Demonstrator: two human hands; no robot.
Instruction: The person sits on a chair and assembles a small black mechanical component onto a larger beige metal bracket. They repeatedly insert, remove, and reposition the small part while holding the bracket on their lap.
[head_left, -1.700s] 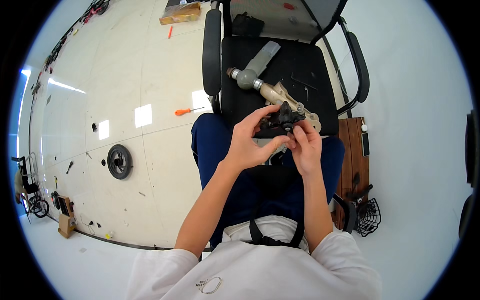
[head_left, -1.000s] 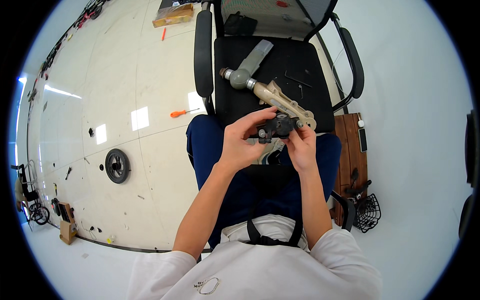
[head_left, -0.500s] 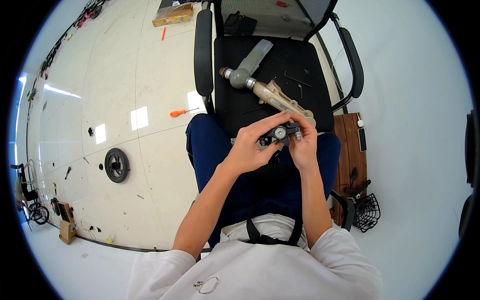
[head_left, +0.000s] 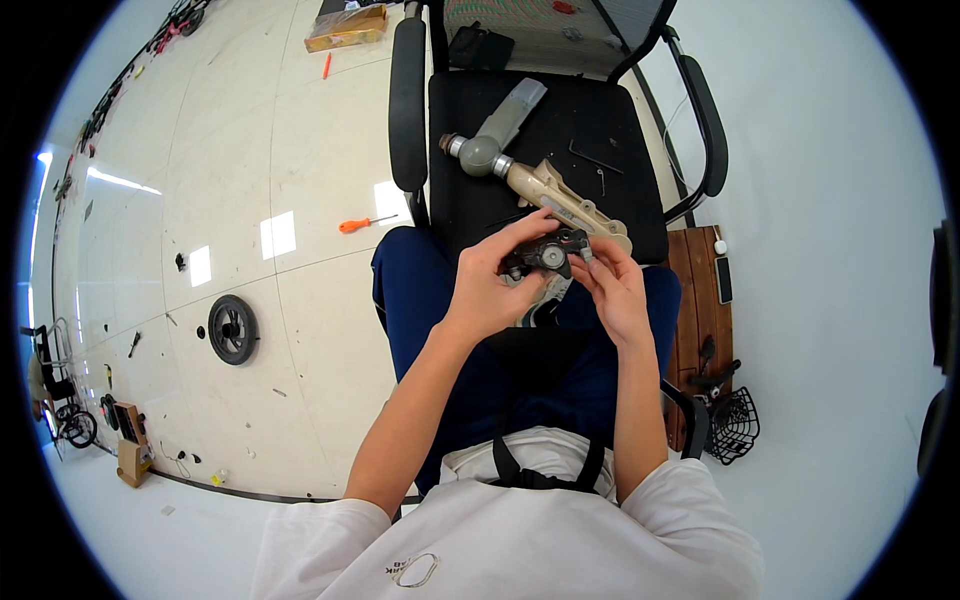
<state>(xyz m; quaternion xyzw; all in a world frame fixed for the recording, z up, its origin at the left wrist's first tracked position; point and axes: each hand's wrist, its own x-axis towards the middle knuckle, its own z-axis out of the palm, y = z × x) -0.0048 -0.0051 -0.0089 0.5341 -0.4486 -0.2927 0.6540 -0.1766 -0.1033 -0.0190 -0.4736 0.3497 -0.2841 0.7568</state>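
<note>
Over my lap I hold a black disc brake caliper (head_left: 550, 256) with a round silver adjuster on its face. The fingers and thumb of my left hand (head_left: 490, 285) grip its left side. At the right end, my right hand (head_left: 615, 290) pinches a small silver fitting on the caliper between thumb and fingertips. Just beyond lies a beige and grey frame part (head_left: 545, 185) with a rounded joint and metal collars, diagonally across the black chair seat (head_left: 465, 215). An L-shaped hex key (head_left: 597, 158) rests to the right of that part, with a smaller metal piece (head_left: 601, 182) close by.
Chair armrests (head_left: 407, 105) flank the seat. On the tiled floor to the left lie an orange-handled screwdriver (head_left: 367, 223) and a small black wheel (head_left: 233, 330). A wooden box (head_left: 695, 310) with a phone (head_left: 724, 279) on top stands at right, near a black wire basket (head_left: 735, 428).
The caliper has shifted slightly left and toward the far side, and turned in my hands. My right hand has drawn down and opened its grip a little, its fingertips now at the caliper's end.
</note>
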